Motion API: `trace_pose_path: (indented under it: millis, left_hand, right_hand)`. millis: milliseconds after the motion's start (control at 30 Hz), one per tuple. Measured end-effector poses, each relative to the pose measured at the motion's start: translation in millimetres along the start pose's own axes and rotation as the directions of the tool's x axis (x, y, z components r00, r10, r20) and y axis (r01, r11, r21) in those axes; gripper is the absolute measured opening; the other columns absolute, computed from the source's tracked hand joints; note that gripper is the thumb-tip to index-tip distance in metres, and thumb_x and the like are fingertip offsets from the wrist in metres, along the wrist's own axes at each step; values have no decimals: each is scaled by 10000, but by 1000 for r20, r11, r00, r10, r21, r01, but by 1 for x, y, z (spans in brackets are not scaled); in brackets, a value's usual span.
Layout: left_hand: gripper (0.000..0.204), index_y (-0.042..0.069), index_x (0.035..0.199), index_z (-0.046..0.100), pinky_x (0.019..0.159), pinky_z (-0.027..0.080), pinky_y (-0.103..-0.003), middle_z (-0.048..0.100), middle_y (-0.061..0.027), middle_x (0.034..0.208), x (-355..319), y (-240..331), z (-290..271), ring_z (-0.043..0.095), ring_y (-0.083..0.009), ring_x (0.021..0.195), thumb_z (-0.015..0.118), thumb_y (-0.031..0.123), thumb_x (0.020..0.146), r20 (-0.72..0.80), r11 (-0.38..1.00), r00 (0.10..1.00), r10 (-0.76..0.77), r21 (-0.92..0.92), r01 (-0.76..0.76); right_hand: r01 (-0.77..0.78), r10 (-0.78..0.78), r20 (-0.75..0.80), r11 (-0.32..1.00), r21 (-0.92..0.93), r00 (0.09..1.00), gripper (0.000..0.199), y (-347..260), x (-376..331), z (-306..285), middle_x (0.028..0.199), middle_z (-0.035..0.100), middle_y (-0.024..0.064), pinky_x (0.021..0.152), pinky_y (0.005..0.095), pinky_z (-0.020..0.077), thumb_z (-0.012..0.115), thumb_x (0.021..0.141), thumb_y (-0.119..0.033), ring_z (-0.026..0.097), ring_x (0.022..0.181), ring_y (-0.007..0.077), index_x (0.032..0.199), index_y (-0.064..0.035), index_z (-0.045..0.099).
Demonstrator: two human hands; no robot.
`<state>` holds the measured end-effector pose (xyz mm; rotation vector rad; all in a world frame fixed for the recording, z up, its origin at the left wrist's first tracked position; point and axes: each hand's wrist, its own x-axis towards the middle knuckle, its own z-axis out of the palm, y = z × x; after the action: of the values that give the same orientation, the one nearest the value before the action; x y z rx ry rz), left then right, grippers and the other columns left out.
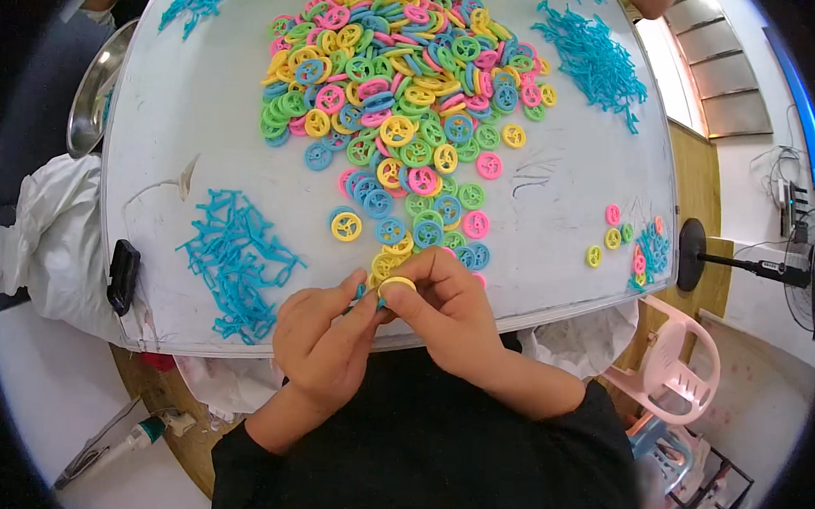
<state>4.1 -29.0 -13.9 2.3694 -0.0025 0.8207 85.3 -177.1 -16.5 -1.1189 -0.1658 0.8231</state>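
Close to the table's front edge my two hands meet. Between the thumb and fingers of my right hand [454,325] is a small yellow plastic wheel [397,282], tilted so its rim faces up. My left hand [322,342] pinches a small blue plastic piece [360,292], mostly hidden by the fingers, right beside the wheel. Whether the two parts are joined I cannot tell. Just beyond my fingertips begins a big pile of spoked wheels [396,131] in yellow, pink, green and blue. Left of my hands lies a heap of blue plastic connector pieces [234,261].
The white table [194,136] carries another blue heap [593,62] at far right and a small mixed group [651,256] at the right edge. A black phone-like object [124,277] lies at the left edge. A pink chair [671,366] and a fan [802,272] stand right.
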Motion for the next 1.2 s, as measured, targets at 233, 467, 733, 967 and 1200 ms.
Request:
trace_pose_path:
  millis: [233, 467, 733, 967, 1200]
  left_hand:
    - [364, 49, 1035, 641, 666, 503, -353, 730, -133, 1000, 7, 0, -8, 671, -256, 732, 829, 78, 725, 61, 996, 998, 2, -85, 3]
    - [522, 62, 1179, 612, 781, 491, -376, 705, -78, 1026, 4, -2, -19, 645, -289, 883, 856, 153, 727, 225, 975, 961, -159, -118, 189]
    - [351, 141, 1044, 742, 920, 461, -388, 612, -103, 1180, -2, 2, -25, 574, -291, 1109, 859, 252, 733, 365, 923, 870, -333, -60, 379]
    - [364, 132, 1050, 718, 911, 459, -401, 614, -98, 1137, -8, -1, -20, 581, -304, 1053, 859, 214, 725, 342, 914, 871, -354, -71, 399]
    - [359, 123, 1013, 714, 739, 493, -383, 667, -41, 824, -5, -14, -16, 620, -292, 762, 870, 171, 694, 243, 870, 941, -234, -379, 314]
  right_hand:
    - [101, -67, 91, 883, -458, 994, 216, -28, 2, 0, 1052, 677, 96, 786, 271, 549, 627, 960, -62, 655, 885, 124, 1161, 18, 635]
    - [425, -280, 321, 641, -639, 905, 419, -39, 4, -9, 932, 665, 116, 630, 292, 458, 721, 814, -42, 590, 720, 201, 1225, -9, 652]
    - [360, -71, 407, 619, -698, 911, 461, -51, 8, -17, 808, 604, 94, 598, 323, 446, 741, 780, -10, 579, 686, 222, 1233, -43, 660]
    - [500, -124, 497, 408, -763, 859, 468, -52, 12, -14, 778, 614, 103, 594, 345, 450, 764, 760, -36, 599, 679, 264, 1218, -49, 669]
    - [284, -23, 381, 707, -648, 924, 461, -44, 8, -16, 782, 635, 88, 606, 344, 455, 774, 756, -43, 611, 687, 235, 1207, -51, 680]
